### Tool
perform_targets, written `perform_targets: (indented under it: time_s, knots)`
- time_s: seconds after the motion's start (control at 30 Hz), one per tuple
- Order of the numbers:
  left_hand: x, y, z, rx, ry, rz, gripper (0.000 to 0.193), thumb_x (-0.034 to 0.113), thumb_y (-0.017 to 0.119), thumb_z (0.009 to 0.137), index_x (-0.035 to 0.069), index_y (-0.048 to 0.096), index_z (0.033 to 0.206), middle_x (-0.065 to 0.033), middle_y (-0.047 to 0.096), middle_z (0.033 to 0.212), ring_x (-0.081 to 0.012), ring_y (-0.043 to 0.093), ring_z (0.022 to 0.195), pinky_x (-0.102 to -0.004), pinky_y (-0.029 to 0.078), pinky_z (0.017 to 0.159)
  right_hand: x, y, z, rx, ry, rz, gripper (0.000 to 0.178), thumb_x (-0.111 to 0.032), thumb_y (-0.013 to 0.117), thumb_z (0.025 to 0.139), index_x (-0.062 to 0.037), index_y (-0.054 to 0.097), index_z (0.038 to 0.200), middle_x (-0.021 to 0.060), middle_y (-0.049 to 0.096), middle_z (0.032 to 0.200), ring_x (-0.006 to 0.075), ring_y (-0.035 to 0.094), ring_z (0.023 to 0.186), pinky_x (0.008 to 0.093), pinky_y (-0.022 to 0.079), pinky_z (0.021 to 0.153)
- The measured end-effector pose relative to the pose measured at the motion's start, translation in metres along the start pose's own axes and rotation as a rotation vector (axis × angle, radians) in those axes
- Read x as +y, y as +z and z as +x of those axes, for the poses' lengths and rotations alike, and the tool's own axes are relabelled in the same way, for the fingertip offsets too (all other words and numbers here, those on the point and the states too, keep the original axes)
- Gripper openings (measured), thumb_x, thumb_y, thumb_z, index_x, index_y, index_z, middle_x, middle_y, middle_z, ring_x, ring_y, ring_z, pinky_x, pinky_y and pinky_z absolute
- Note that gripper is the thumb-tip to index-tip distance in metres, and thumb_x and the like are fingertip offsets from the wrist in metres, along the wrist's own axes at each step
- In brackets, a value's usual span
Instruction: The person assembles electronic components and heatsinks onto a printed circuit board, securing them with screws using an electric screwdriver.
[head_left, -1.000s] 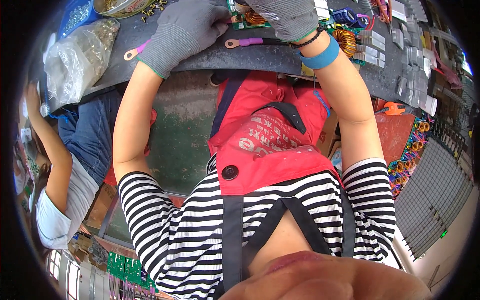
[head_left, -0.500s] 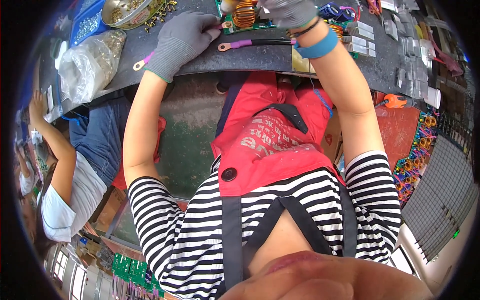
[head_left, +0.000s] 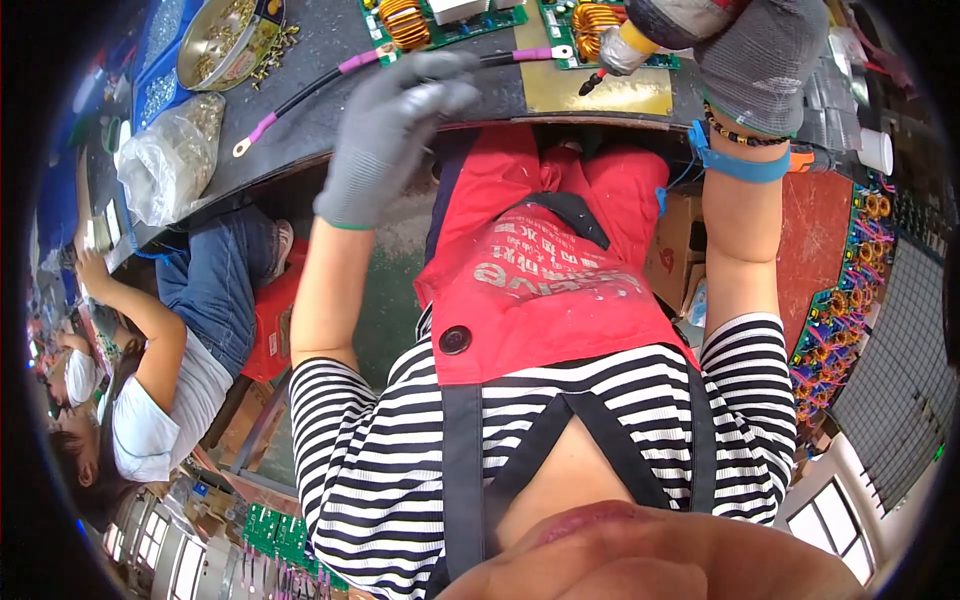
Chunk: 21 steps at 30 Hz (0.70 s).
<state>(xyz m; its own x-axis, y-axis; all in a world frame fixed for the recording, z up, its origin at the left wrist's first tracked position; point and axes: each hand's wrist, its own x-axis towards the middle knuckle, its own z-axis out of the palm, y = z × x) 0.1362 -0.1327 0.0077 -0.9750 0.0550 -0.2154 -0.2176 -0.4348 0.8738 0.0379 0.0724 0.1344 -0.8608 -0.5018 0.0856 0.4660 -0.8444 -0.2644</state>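
Right hand (head_left: 768, 65) gripping power driver (head_left: 628, 45), bit above brass-coloured plate (head_left: 640, 97), left hand (head_left: 385, 140) blurred near black cable (head_left: 497, 60), fingers (head_left: 448, 95) half-curled, can't tell if holding.

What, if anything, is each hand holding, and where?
Right hand: the driver, by its handle, mostly hidden in the grip. Left hand: blurred; any hold cannot be told.

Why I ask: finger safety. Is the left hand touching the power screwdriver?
Apart. The head view shows dark tabletop and yellow sheet between the left hand and the power screwdriver.
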Motion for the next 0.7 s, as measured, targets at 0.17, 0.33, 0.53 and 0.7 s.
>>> perform_targets:
  time_s: [0.17,0.33,0.53,0.7]
  knots:
    - [-0.029,0.045,-0.001,-0.145,-0.099,-0.061,0.028,0.0,0.054,0.092,-0.01,0.049,0.117,-0.0207,0.062,0.11,-0.0264,0.068,0.095,-0.0322,0.058,0.082,-0.01,-0.017,-0.007,-0.146,-0.199,-0.698,0.03,-0.019,0.054,0.095,0.0058,0.058,0.111,0.0136,0.066,0.097,0.0182,0.065,0.08,0.0275,0.055,0.071]
    - [-0.05,0.067,-0.007,-0.139,-0.025,0.011,0.027,-0.009,0.06,0.086,-0.009,0.05,0.111,-0.0246,0.064,0.107,-0.029,0.069,0.092,-0.0334,0.06,0.076,-0.015,-0.018,-0.012,-0.15,-0.168,-0.73,0.03,-0.016,0.062,0.091,0.0065,0.058,0.112,0.0117,0.065,0.095,0.0164,0.066,0.077,0.0271,0.056,0.065]
    - [-0.058,0.075,-0.009,-0.137,-0.078,0.053,0.03,-0.005,0.058,0.089,-0.009,0.049,0.117,-0.0248,0.065,0.105,-0.0291,0.07,0.088,-0.0335,0.061,0.071,-0.015,-0.016,-0.018,-0.185,-0.214,-0.903,0.031,-0.019,0.061,0.093,0.0058,0.059,0.111,0.0119,0.065,0.093,0.0172,0.066,0.074,0.0268,0.056,0.063]
    - [-0.074,0.07,-0.004,-0.196,-0.044,-0.116,0.036,0.005,0.052,0.095,-0.01,0.043,0.126,-0.0275,0.06,0.116,-0.0298,0.068,0.096,-0.0355,0.058,0.08,-0.016,-0.016,-0.021,-0.162,-0.269,-0.987,0.031,-0.019,0.06,0.093,0.0061,0.059,0.111,0.0123,0.066,0.093,0.0176,0.066,0.074,0.0267,0.056,0.062]
